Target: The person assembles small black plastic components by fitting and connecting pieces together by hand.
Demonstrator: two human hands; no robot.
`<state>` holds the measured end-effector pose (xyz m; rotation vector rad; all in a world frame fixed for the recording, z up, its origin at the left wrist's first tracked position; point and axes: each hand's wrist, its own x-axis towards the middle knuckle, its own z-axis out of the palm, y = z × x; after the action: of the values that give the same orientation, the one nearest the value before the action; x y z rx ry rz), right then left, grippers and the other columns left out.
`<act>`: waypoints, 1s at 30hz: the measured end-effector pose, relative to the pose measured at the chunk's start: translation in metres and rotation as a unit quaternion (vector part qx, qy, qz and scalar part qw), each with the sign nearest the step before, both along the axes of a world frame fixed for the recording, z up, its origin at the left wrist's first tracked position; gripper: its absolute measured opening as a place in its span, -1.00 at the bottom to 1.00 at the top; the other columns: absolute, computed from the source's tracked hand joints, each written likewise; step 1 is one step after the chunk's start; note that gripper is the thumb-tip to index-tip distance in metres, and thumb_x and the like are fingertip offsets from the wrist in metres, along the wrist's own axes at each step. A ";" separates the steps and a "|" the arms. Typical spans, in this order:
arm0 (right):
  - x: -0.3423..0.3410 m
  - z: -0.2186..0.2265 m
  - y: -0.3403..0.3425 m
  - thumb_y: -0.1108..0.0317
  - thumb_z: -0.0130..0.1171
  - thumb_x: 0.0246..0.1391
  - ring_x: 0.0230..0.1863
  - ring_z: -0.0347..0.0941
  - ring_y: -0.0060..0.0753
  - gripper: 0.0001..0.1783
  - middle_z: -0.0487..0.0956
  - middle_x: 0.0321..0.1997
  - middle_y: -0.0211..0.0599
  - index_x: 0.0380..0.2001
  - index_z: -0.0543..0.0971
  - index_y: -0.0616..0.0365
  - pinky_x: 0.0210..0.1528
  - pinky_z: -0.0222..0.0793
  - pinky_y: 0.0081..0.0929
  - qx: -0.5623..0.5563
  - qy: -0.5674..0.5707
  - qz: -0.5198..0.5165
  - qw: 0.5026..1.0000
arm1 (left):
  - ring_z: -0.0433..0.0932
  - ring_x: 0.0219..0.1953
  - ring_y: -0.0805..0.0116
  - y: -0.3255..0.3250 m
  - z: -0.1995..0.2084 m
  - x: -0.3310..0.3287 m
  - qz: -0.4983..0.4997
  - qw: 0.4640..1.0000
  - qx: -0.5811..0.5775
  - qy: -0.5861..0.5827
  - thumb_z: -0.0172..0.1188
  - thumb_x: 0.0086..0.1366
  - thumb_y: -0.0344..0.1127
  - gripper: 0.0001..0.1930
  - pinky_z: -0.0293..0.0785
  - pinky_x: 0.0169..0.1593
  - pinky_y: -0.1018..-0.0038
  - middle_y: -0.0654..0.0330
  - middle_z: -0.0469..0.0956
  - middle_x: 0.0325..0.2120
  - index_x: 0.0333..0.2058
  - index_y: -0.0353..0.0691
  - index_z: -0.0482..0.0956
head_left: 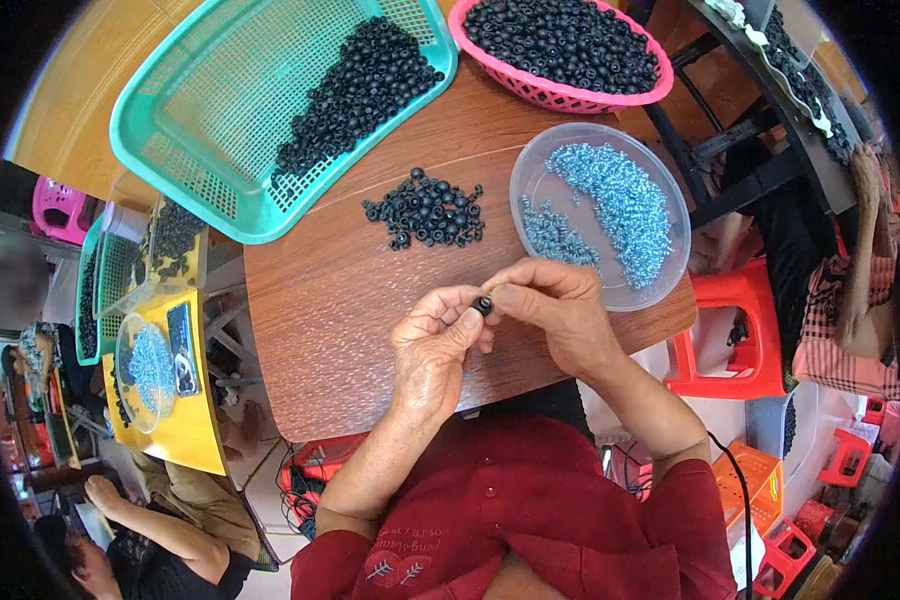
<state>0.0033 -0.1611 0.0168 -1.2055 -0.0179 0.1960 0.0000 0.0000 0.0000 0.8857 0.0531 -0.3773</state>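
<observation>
My left hand (pixel 434 335) pinches a small round black piece (pixel 483 306) with a hole in its end, over the front part of the table. Right beside that piece, the thumb and forefinger of my right hand (pixel 560 308) press together; whatever is between them is too small to make out. Beyond my hands lies a loose pile of similar black pieces (pixel 432 212). Close to my right hand stands a clear round tub (pixel 522 190) of tiny light-blue pieces (pixel 625 215), split into a big heap and a smaller one.
A teal mesh basket (pixel 185 130) with black pieces stands at the far left, a pink basket (pixel 545 98) heaped with more at the back. A red stool (pixel 735 340) is at the table's right. Other people work at both sides, one by a yellow table (pixel 195 425).
</observation>
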 end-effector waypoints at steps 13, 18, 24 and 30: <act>-0.009 0.010 0.023 0.53 0.17 0.03 -0.47 0.45 -0.66 -0.93 0.51 -0.42 -0.36 -0.38 0.58 0.30 -0.45 0.39 -0.67 -0.172 -0.104 -0.065 0.977 | 0.48 -0.41 0.44 0.006 -0.006 -0.007 0.044 0.998 -0.017 0.035 0.15 0.20 -0.54 -0.81 0.43 -0.33 0.56 0.14 0.55 -0.38 -0.19 -0.41 0.49; -0.010 0.008 0.028 0.51 0.17 0.05 -0.47 0.46 -0.66 -0.94 0.49 -0.44 -0.41 -0.40 0.54 0.30 -0.45 0.40 -0.70 -0.086 -0.009 -0.053 0.995 | 0.47 -0.43 0.46 0.005 -0.008 -0.010 0.067 0.998 0.010 -0.007 0.17 0.19 -0.53 -0.80 0.43 -0.32 0.56 0.15 0.55 -0.39 -0.19 -0.41 0.49; -0.009 -0.001 0.034 0.54 0.20 -0.31 -0.48 0.34 -0.18 -0.72 0.45 -0.47 -0.23 -0.37 0.54 0.22 -0.49 0.25 -0.34 -0.476 -0.431 -0.142 0.753 | 0.48 -0.41 0.46 0.013 -0.012 -0.010 0.056 0.998 0.013 0.003 0.18 0.18 -0.53 -0.81 0.45 -0.30 0.56 0.15 0.55 -0.38 -0.20 -0.42 0.49; -0.008 -0.003 0.046 0.51 0.15 -0.31 -0.46 0.32 -0.20 -0.77 0.44 -0.45 -0.26 -0.42 0.53 0.20 -0.43 0.26 -0.33 -0.493 -0.427 -0.083 0.754 | 0.52 -0.42 0.38 0.027 -0.019 -0.008 0.086 0.995 0.007 0.052 0.15 0.20 -0.52 -0.83 0.48 -0.29 0.48 0.08 0.56 -0.37 -0.22 -0.44 0.46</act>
<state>-0.0046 -0.1149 0.0135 -2.2621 -0.6861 -0.6142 -0.0084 0.0271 -0.0191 0.8674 0.2269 -0.2612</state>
